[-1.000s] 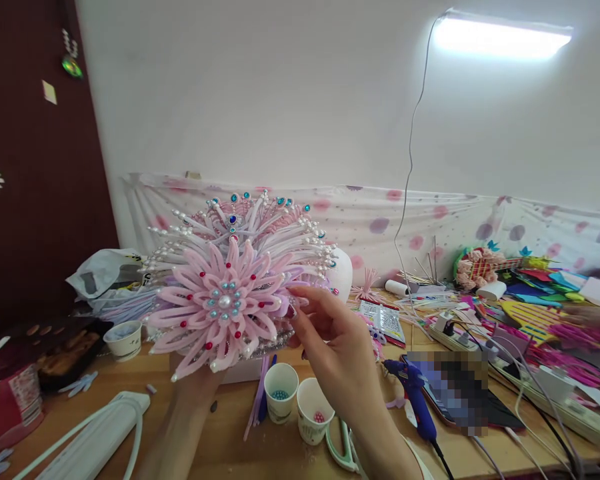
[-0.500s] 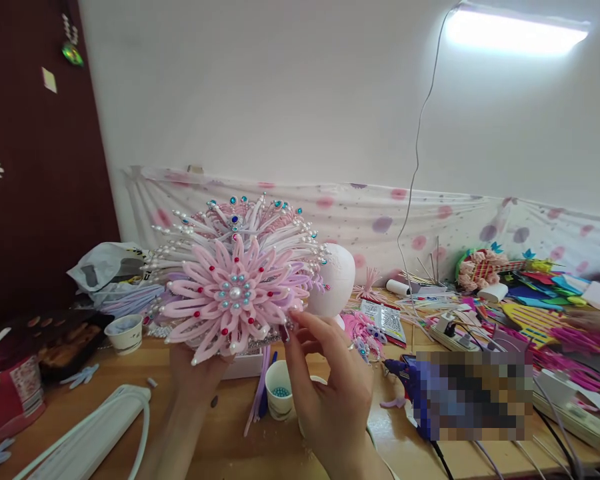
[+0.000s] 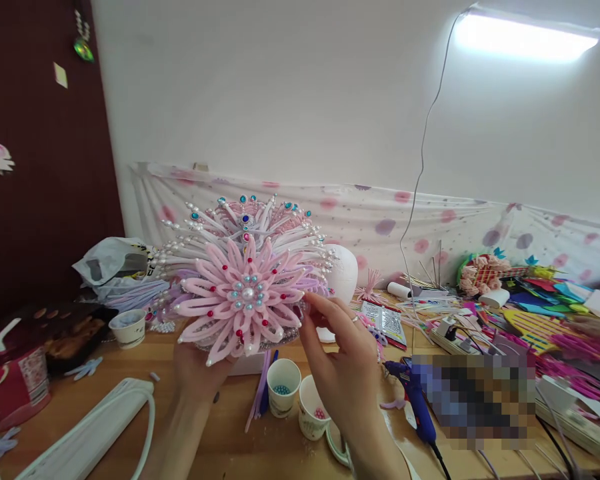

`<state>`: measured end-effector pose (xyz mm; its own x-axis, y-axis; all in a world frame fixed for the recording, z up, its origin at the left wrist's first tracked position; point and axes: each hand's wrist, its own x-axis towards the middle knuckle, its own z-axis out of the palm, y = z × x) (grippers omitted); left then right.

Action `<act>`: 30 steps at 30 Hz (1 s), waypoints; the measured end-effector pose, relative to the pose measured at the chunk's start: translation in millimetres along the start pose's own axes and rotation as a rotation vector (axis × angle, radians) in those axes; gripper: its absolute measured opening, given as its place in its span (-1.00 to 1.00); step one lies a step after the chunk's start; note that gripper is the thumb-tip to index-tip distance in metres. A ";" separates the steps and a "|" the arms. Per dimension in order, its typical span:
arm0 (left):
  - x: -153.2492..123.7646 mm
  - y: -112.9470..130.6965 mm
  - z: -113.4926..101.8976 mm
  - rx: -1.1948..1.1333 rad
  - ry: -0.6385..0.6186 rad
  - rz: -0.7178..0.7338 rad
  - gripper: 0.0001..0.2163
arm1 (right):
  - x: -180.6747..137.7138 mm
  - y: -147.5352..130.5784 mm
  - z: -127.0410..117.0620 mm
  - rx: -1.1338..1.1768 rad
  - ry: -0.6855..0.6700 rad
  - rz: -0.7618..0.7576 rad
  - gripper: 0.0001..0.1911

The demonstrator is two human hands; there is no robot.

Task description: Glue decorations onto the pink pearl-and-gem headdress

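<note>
A large pink and white headdress made of looped petals, pearls and blue and red beads is held up over the wooden table. My left hand grips it from below, mostly hidden behind the big pink flower. My right hand is raised at the flower's right edge, with thumb and fingertips pinching together against the petal tips. Below stand two paper cups, one with blue beads and one with pink beads.
A white foam head stands behind the headdress. A blue glue gun, scissors, a power strip and coloured craft scraps crowd the right. A white cup, a dark tray and a white device lie left.
The headdress has shifted slightly right and tilted. My right hand dropped from the petal edge, then rose back to it. The pink-bead cup, hidden half a second ago, shows again.
</note>
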<state>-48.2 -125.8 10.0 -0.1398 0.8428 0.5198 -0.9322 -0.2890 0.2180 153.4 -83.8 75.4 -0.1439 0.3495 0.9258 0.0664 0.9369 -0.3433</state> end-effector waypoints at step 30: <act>-2.0 -0.9 -0.4 -0.001 -0.122 0.008 -0.56 | -22.4 -1.8 2.1 0.142 -0.014 0.040 -0.71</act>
<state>-47.2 -127.0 8.4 -0.1055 0.7789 0.6182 -0.9314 -0.2952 0.2130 154.4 -93.3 54.9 -0.1573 0.3857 0.9091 -0.0675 0.9142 -0.3996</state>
